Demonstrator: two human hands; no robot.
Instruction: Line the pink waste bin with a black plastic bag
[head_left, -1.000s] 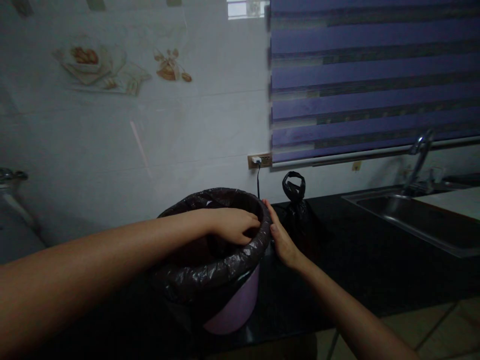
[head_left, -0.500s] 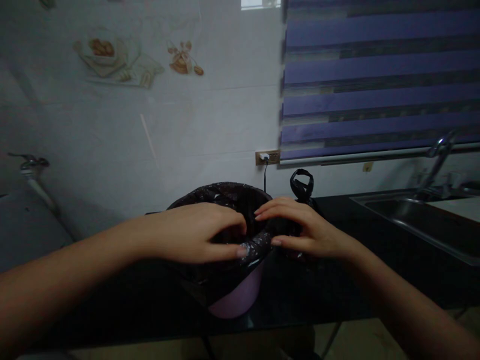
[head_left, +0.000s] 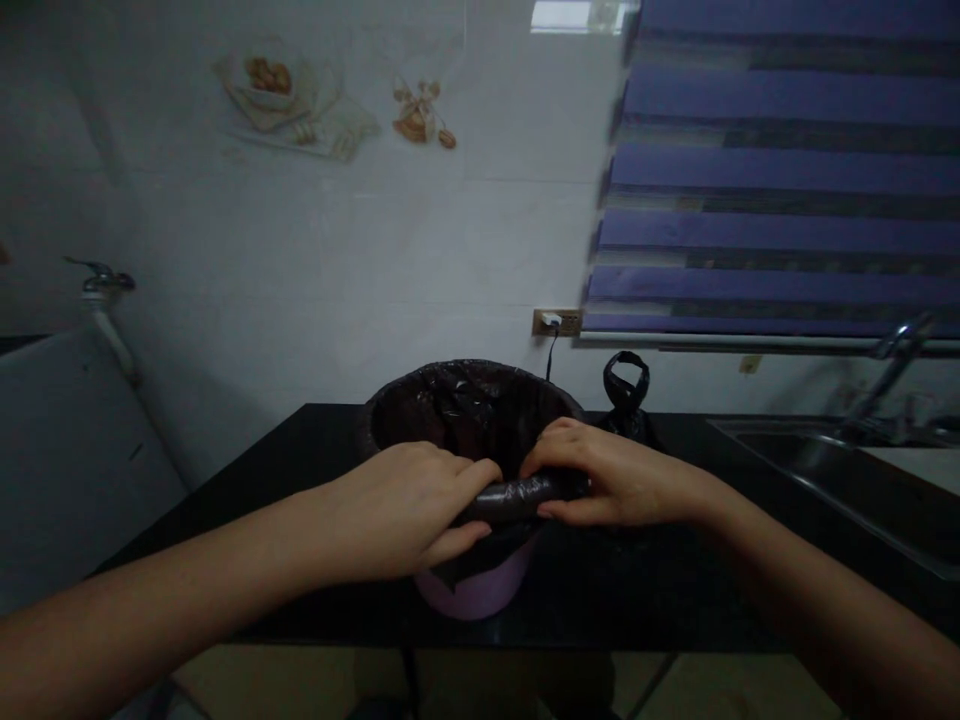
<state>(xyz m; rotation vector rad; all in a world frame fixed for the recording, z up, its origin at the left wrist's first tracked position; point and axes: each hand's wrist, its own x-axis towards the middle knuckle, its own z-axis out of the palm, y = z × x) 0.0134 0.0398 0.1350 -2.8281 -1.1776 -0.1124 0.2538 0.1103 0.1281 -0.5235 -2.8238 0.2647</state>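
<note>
A pink bin (head_left: 480,590) stands on the black countertop, lined with a black trash bag (head_left: 465,395) whose edge is folded over the rim. My left hand (head_left: 427,510) grips the bag-covered rim at the near side, fingers inside and thumb outside. Just to its right, my right hand (head_left: 600,475) pinches the same rim, thumb in front and fingers over the inner side. Between the hands the bag lies smooth and tight along the rim. The bin's upper wall is hidden under the bag.
Behind my right hand sits a knotted black bag (head_left: 627,390) with a loop on top. A steel sink (head_left: 825,470) with a tap (head_left: 892,360) is at the right. A plug with a cable sits in the wall socket (head_left: 557,322). A grey panel (head_left: 75,450) stands at the left.
Both hands have closed on the near rim, where the right fingers were loosely apart before. The bag edge there looks smoother and tighter. The view has shifted a little left.
</note>
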